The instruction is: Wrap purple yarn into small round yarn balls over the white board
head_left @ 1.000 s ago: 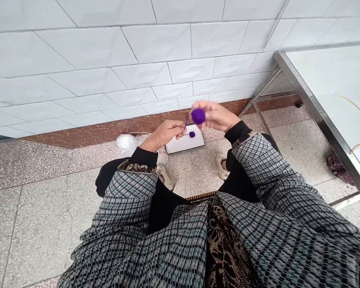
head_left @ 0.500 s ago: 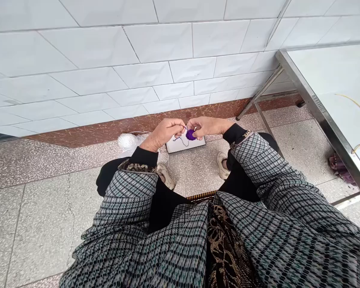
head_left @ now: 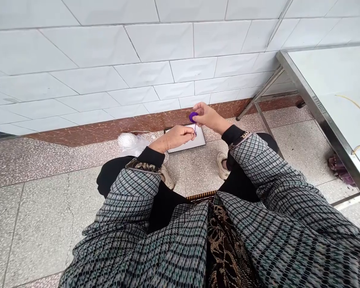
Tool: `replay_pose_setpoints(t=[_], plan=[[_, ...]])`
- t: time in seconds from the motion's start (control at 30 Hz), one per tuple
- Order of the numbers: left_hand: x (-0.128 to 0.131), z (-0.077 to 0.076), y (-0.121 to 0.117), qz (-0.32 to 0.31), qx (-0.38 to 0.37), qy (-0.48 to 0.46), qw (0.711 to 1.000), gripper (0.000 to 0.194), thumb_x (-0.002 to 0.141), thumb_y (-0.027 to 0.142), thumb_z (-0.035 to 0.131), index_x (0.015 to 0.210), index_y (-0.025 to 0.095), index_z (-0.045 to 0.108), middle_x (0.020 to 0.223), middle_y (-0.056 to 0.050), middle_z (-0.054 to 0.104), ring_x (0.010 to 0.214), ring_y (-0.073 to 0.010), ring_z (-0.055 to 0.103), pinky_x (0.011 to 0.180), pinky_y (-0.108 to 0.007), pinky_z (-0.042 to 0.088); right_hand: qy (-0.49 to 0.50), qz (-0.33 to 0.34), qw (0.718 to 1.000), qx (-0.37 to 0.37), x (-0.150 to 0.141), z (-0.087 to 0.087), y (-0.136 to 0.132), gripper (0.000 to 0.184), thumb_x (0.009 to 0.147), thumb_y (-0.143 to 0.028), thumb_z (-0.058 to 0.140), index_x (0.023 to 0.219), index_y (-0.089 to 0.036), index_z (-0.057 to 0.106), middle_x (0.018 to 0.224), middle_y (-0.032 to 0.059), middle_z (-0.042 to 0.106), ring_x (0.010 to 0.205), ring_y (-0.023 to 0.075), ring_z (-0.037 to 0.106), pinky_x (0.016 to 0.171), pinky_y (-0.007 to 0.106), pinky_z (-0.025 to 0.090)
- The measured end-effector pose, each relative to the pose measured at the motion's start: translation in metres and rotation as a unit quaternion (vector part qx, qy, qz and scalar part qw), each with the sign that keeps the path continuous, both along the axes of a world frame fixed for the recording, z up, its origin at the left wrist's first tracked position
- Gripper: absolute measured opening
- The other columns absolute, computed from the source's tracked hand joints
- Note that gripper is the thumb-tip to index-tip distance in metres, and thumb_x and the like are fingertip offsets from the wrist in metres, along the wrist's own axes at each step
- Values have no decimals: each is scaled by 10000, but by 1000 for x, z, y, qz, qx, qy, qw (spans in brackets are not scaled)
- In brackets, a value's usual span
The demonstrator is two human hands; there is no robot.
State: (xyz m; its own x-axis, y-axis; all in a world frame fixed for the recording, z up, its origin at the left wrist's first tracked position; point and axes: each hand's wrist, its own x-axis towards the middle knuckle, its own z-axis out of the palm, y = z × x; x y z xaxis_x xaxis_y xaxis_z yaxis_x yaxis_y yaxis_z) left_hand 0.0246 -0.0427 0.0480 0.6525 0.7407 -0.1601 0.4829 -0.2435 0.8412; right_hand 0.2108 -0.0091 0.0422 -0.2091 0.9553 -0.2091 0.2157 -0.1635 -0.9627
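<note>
A small ball of purple yarn point(head_left: 193, 117) is in the fingers of my right hand point(head_left: 209, 117), in front of the wall's base. From it a short purple strand runs down to my left hand point(head_left: 179, 137), whose thumb and forefinger pinch it. Below the hands a white box lid or tray with a dark rim point(head_left: 200, 139) lies on the floor. A bit of purple shows on it just by my left fingertips, mostly hidden.
White yarn point(head_left: 127, 141) with loose strands lies on the floor left of the tray. A metal-edged table point(head_left: 315, 100) stands at the right, a yellow cord point(head_left: 355, 105) on it. Purple cloth point(head_left: 340, 171) lies beneath. A tiled wall point(head_left: 159, 44) rises ahead.
The right hand with the yarn ball dipped toward the tray, then rose again. My left hand has shifted right and slightly down, still pinching the strand.
</note>
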Motion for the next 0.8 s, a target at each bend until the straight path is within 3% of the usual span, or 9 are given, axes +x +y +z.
replay_pose_setpoints(t=[0.07,0.13,0.27,0.4,0.53,0.6,0.67,0.73,0.8], plan=[[-4,1,2,39,27,1,999,150,823,214,556,689,185,618,584,35,538,561,-113,469,593,-244,358,-87,38,995,42,-1,-3,-2,307,784,53,680,927,-194,564,751,-45,578,656,115,529,613,232,473],[-10,2,6,89,47,-4,995,151,823,216,549,685,187,603,588,36,530,576,-120,471,609,-254,362,-119,114,986,26,-1,-2,-6,277,764,60,692,886,-178,617,794,-15,619,686,123,556,621,240,487],[-19,2,14,160,55,-16,985,138,794,188,537,668,189,592,594,30,541,598,-135,493,628,-267,381,8,205,974,-98,1,12,-15,261,796,34,689,936,-179,632,835,0,668,631,109,601,602,243,540],[-17,-2,15,163,33,-44,985,197,819,156,531,625,191,552,558,28,524,586,-131,499,638,-257,412,182,173,961,-117,5,24,-15,253,826,-42,732,982,-181,588,862,-5,671,667,91,638,698,244,597],[-6,-2,9,97,-29,-77,992,204,868,112,504,693,182,582,576,30,534,560,-108,513,638,-234,460,264,46,962,-45,6,21,-5,313,871,-153,785,1009,-210,510,860,-23,651,738,97,676,750,228,599],[-1,0,6,52,-52,-74,995,215,885,109,500,709,178,603,574,29,531,549,-100,512,626,-224,469,230,-2,973,-16,5,13,-1,320,896,-136,768,985,-221,472,843,-29,640,737,97,678,730,219,588],[0,3,3,20,-61,-67,996,220,897,128,506,721,175,629,573,25,529,545,-99,509,599,-217,460,126,-12,992,-2,3,6,2,325,900,-52,725,940,-223,452,774,-42,614,661,91,641,653,202,552],[-2,7,2,17,-53,-66,996,226,893,151,512,704,174,633,575,21,526,543,-99,497,581,-215,447,-19,26,999,5,3,4,1,346,870,43,685,895,-217,459,703,-57,577,574,86,582,565,193,494],[-6,11,2,35,-35,-77,996,225,870,168,515,665,178,609,584,17,533,553,-98,490,593,-220,448,-136,99,986,-5,4,7,-2,355,836,92,674,874,-206,485,691,-56,573,533,87,560,517,203,458]])
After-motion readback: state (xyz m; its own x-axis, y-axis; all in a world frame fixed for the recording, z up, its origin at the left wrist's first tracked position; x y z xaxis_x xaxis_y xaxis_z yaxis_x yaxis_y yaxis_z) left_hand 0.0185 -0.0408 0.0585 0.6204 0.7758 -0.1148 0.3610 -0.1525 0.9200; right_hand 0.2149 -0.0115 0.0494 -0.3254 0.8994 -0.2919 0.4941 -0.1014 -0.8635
